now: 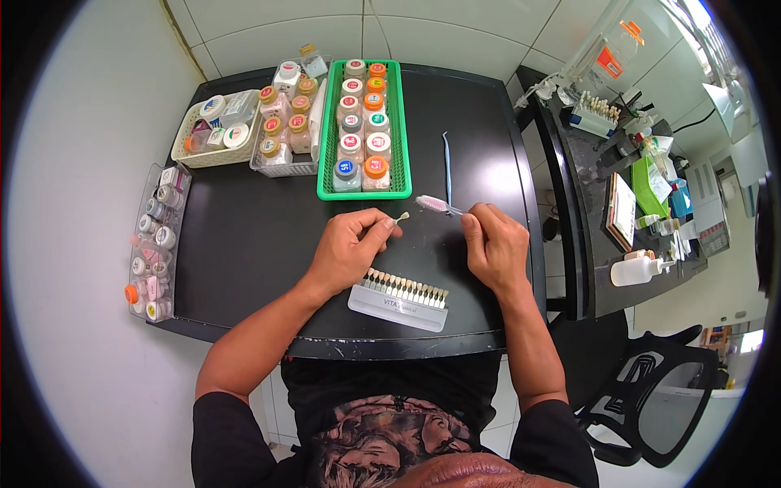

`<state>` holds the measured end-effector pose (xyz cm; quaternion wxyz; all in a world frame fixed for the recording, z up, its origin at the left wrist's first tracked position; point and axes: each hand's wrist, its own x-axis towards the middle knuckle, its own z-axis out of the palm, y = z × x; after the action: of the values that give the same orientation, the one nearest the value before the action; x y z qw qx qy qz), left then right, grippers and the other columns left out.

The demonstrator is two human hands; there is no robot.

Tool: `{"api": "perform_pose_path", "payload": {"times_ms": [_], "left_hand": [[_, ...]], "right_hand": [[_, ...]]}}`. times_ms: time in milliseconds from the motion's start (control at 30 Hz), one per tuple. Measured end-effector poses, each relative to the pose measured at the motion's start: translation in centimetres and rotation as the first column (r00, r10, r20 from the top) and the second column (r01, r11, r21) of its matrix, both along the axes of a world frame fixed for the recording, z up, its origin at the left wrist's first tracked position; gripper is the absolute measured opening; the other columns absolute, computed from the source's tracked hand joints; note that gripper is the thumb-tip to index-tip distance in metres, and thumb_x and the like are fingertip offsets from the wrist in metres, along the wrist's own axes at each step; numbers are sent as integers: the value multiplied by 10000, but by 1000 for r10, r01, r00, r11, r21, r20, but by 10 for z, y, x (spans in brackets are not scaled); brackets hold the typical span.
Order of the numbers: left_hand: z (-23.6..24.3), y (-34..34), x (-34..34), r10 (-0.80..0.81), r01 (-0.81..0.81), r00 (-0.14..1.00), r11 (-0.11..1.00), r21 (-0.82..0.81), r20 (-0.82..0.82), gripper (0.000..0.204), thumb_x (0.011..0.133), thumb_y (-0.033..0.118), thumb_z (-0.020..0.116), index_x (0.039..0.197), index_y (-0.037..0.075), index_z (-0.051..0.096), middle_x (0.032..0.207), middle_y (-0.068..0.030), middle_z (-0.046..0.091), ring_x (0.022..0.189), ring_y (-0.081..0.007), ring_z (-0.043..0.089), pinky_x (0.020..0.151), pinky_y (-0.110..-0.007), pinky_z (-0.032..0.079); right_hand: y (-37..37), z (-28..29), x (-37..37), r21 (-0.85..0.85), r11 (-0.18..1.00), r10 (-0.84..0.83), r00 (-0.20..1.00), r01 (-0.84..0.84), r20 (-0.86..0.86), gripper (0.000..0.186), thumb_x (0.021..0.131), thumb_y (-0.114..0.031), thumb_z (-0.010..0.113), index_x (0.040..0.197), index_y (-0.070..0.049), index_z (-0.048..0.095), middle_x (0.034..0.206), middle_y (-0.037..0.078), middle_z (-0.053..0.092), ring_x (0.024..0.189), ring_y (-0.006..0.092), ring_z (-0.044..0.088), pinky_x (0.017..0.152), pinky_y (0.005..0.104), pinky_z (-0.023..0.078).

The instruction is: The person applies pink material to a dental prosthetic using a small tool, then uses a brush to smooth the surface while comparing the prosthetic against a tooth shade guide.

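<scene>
My left hand (358, 248) pinches a small pale tooth-shade tab (401, 217) between thumb and fingers, just in front of the green basket. My right hand (496, 244) grips a small brush (435, 203) with pale pink bristles, which points left toward the tab without visibly touching it. A grey shade-guide holder (394, 313) with a row of several tabs lies on the black table (268, 228) between my forearms. A slim blue double-ended tool (447, 159) lies lengthwise beyond my right hand, partly hidden behind the brush.
A green basket (324, 163) of capped jars stands at the back centre, beside grey (285, 170) and cream (203, 159) baskets. A clear container (146, 309) of jars lines the left edge. A side counter (602, 293) with bottles and a black chair (675, 407) are on the right.
</scene>
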<state>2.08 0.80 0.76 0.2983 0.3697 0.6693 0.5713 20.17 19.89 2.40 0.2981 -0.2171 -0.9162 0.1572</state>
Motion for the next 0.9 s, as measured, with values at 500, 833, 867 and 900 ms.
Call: {"api": "perform_pose_path", "payload": {"times_ms": [500,833,867,900], "left_hand": [[-5,-2,-11,-111,105,948,994,36,299,334,1133,238,590,920,13,714,671,48,510,619,-41,453,583,-235,364],[-5,-3,-10,-102,104,953,995,6,285,323,1135,221,587,915,19,710,683,56,510,626,-32,450,585,-230,367],[-4,-3,-10,-101,107,961,994,-10,258,321,1135,218,586,916,19,709,685,57,509,626,-31,448,585,-230,366],[-4,-3,-10,-102,109,961,994,-10,258,321,1135,218,586,916,19,709,685,57,509,626,-31,448,585,-230,366]], "right_hand": [[6,-1,2,-28,997,66,997,-65,27,283,1029,-296,734,870,-77,650,754,97,548,670,344,611,605,478,461],[2,-3,1,-4,991,132,991,-132,-15,292,1033,-303,726,859,-79,660,734,101,557,660,349,622,602,483,470],[0,-3,-1,-4,991,131,991,-131,-15,292,1033,-303,726,859,-79,660,734,101,557,660,349,622,602,483,470],[-5,-2,-4,18,987,158,987,-158,33,297,1041,-301,718,856,-77,658,737,101,566,660,350,624,599,480,467]]}}
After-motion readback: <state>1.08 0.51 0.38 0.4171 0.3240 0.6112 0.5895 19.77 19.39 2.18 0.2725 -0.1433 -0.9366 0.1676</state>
